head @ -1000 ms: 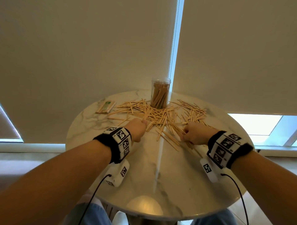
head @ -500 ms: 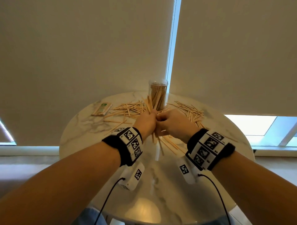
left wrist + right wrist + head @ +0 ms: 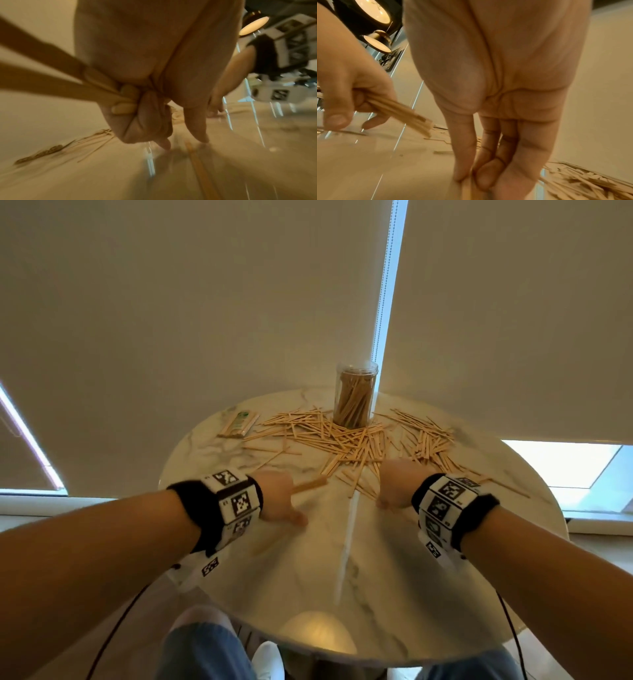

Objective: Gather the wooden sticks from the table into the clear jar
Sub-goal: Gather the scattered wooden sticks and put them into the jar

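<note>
A clear jar (image 3: 356, 395) part full of wooden sticks stands upright at the far side of the round marble table (image 3: 394, 594). Loose sticks (image 3: 346, 440) lie scattered around and in front of it. My left hand (image 3: 284, 508) is low over the table, its curled fingers gripping a small bundle of sticks (image 3: 51, 75) while its thumb and forefinger point down at the tabletop. My right hand (image 3: 390, 498) is at the near edge of the pile. Its thumb and forefinger (image 3: 462, 162) pinch a stick (image 3: 468, 188) lying on the table.
A green-labelled packet (image 3: 239, 424) lies at the far left of the table. Closed roller blinds (image 3: 205, 302) hang just behind the jar. The near half of the tabletop holds only a stray stick (image 3: 197, 162) by my left fingers.
Half a second ago both hands were together, raised close to the jar. They have since drawn apart and come down to the near edge of the pile, the left still holding its bundle.
</note>
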The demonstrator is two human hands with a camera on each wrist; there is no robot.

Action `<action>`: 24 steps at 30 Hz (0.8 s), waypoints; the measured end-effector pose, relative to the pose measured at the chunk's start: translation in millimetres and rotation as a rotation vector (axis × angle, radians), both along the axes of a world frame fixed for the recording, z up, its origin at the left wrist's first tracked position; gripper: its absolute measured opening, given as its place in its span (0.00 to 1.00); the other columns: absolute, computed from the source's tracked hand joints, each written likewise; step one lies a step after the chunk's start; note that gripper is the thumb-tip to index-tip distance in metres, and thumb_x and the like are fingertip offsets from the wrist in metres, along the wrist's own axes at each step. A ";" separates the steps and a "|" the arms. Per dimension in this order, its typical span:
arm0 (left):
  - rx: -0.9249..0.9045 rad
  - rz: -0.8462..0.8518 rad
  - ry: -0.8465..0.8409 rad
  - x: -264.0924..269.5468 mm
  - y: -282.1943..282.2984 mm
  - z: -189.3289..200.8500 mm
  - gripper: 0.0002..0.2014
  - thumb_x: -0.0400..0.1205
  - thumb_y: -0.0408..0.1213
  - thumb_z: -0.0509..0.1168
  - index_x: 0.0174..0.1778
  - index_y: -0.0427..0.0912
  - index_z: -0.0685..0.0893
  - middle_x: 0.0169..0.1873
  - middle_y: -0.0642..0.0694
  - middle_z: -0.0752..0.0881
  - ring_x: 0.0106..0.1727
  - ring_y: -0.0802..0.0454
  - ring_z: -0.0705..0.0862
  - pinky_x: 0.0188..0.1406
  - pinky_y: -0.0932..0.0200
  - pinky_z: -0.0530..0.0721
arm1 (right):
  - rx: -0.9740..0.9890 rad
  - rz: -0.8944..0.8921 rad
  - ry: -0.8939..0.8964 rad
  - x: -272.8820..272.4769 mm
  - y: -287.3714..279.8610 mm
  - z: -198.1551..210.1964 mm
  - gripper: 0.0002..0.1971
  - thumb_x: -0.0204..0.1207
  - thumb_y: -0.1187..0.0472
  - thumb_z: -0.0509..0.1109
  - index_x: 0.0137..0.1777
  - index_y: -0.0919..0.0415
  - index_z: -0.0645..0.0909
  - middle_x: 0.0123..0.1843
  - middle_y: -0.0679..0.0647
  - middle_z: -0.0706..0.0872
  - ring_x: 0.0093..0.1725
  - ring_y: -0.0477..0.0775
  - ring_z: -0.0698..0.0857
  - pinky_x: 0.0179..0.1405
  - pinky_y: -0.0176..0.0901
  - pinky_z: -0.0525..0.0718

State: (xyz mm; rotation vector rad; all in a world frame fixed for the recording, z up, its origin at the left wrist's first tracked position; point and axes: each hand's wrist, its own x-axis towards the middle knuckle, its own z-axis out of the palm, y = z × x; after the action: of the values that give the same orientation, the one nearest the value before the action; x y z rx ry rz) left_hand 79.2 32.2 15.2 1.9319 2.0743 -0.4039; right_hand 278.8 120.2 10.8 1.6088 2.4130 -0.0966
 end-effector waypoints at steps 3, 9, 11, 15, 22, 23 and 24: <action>-0.024 -0.014 0.017 6.7 -4.4 -15.5 0.23 0.84 0.55 0.64 0.57 0.36 0.86 0.45 0.44 0.85 0.44 0.47 0.81 0.45 0.55 0.79 | -0.012 0.025 -0.030 -1.3 -4.5 2.1 0.10 0.80 0.57 0.72 0.53 0.64 0.83 0.44 0.55 0.84 0.46 0.56 0.84 0.48 0.45 0.87; -0.040 -0.020 0.062 26.0 -3.9 -14.2 0.16 0.88 0.41 0.59 0.63 0.34 0.83 0.46 0.44 0.80 0.45 0.47 0.78 0.44 0.56 0.75 | -0.026 0.040 -0.071 3.0 -16.7 4.8 0.12 0.84 0.58 0.64 0.57 0.66 0.84 0.44 0.55 0.80 0.44 0.53 0.79 0.41 0.40 0.78; -0.027 -0.013 0.088 28.4 -2.9 -14.1 0.15 0.89 0.39 0.57 0.65 0.34 0.81 0.47 0.43 0.79 0.46 0.47 0.78 0.44 0.57 0.75 | -0.024 0.010 -0.028 7.6 -18.9 2.6 0.11 0.84 0.60 0.65 0.56 0.66 0.84 0.43 0.55 0.81 0.41 0.52 0.80 0.36 0.38 0.79; 0.127 0.092 -0.126 22.4 5.5 0.9 0.17 0.91 0.38 0.54 0.69 0.33 0.79 0.58 0.40 0.83 0.56 0.44 0.83 0.50 0.54 0.79 | -0.124 -0.155 0.241 24.7 -9.9 2.9 0.08 0.77 0.61 0.69 0.42 0.65 0.87 0.37 0.53 0.90 0.35 0.51 0.88 0.34 0.38 0.86; 0.377 0.482 -1.213 22.8 34.2 2.2 0.08 0.91 0.41 0.53 0.51 0.42 0.74 0.34 0.47 0.74 0.32 0.54 0.72 0.29 0.59 0.74 | -0.346 -0.222 0.964 30.7 -18.4 25.3 0.05 0.79 0.67 0.72 0.52 0.68 0.86 0.46 0.62 0.92 0.41 0.54 0.92 0.45 0.46 0.93; 0.390 0.496 -1.289 27.2 36.5 2.8 0.11 0.91 0.46 0.54 0.51 0.42 0.73 0.31 0.48 0.71 0.29 0.55 0.69 0.26 0.60 0.71 | -0.361 -0.191 0.991 27.2 -21.3 27.7 0.05 0.80 0.67 0.72 0.53 0.68 0.85 0.46 0.62 0.92 0.42 0.54 0.92 0.43 0.43 0.92; 0.387 0.478 -1.338 31.7 37.9 3.5 0.16 0.89 0.53 0.55 0.52 0.42 0.74 0.30 0.49 0.70 0.27 0.56 0.67 0.24 0.61 0.70 | -0.368 -0.160 1.017 23.1 -23.8 29.4 0.06 0.79 0.67 0.73 0.53 0.68 0.85 0.47 0.62 0.92 0.42 0.54 0.93 0.41 0.42 0.92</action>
State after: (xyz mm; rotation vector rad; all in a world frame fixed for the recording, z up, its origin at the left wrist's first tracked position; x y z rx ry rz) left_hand 110.9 70.1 18.7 1.1070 1.5238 1.1387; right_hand 301.9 96.4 40.3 1.7995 2.5939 -1.6248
